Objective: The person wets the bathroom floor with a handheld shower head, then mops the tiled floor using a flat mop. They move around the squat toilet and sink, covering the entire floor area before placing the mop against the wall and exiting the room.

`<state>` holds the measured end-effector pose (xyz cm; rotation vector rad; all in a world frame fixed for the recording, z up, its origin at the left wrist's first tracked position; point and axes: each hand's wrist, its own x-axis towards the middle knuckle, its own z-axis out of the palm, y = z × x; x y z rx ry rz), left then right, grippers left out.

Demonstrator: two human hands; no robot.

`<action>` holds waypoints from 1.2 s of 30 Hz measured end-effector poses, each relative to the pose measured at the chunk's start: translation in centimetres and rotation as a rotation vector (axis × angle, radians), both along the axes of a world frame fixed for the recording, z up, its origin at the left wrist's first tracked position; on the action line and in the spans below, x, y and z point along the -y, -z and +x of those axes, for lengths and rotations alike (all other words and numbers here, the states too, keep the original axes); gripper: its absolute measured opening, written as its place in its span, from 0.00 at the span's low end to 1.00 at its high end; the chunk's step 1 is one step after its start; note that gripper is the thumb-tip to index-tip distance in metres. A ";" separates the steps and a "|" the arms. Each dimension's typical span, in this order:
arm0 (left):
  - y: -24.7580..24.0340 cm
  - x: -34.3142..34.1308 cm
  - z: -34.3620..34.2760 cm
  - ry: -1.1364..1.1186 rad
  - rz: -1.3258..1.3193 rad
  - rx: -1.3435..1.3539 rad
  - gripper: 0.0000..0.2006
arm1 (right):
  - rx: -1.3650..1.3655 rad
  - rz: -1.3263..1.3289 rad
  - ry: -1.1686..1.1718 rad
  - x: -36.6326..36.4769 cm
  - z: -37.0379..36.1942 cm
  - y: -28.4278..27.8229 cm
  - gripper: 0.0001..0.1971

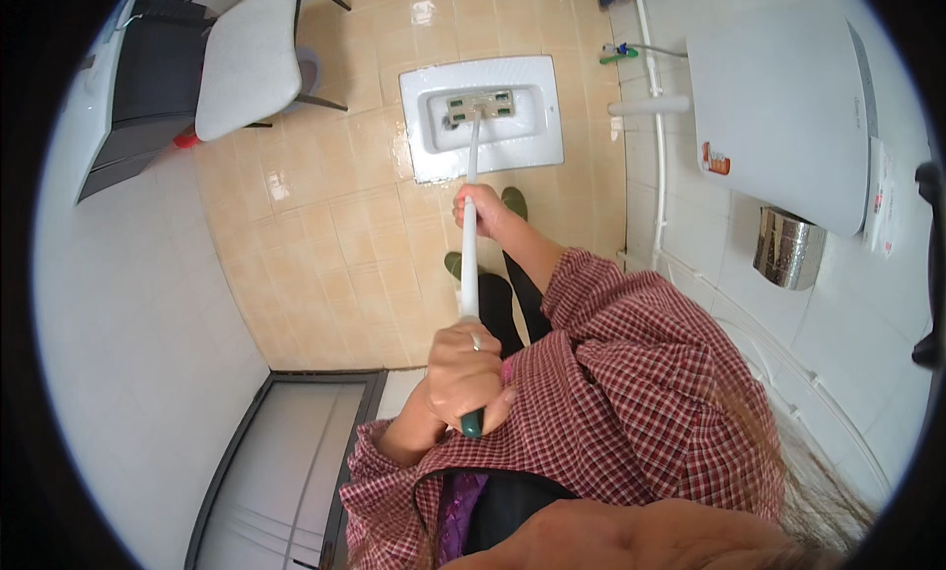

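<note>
Left hand, right hand hold mop, grip fully closed; head in squat toilet, twelve o'clock, best worked flat.

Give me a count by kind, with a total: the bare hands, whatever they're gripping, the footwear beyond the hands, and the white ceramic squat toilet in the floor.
Bare hands, left hand and right hand: 2
Long white-handled mop with rectangular head: 1
Green shoes: 2
White ceramic squat toilet: 1
Total: 6
</note>
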<state>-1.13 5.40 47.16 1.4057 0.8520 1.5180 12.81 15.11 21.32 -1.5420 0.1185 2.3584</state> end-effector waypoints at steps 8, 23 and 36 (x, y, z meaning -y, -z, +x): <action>-2.4 -1.9 -1.1 0.043 -0.052 0.056 0.12 | 0.044 -0.111 -0.035 0.8 -0.1 -1.3 0.07; -3.2 -0.5 -3.1 0.040 -0.110 0.060 0.14 | -0.044 -0.101 0.028 3.3 0.1 -1.1 0.09; -5.1 6.7 -3.8 -0.028 -0.024 0.144 0.19 | 0.088 -0.077 -0.113 6.8 -1.4 -6.4 0.08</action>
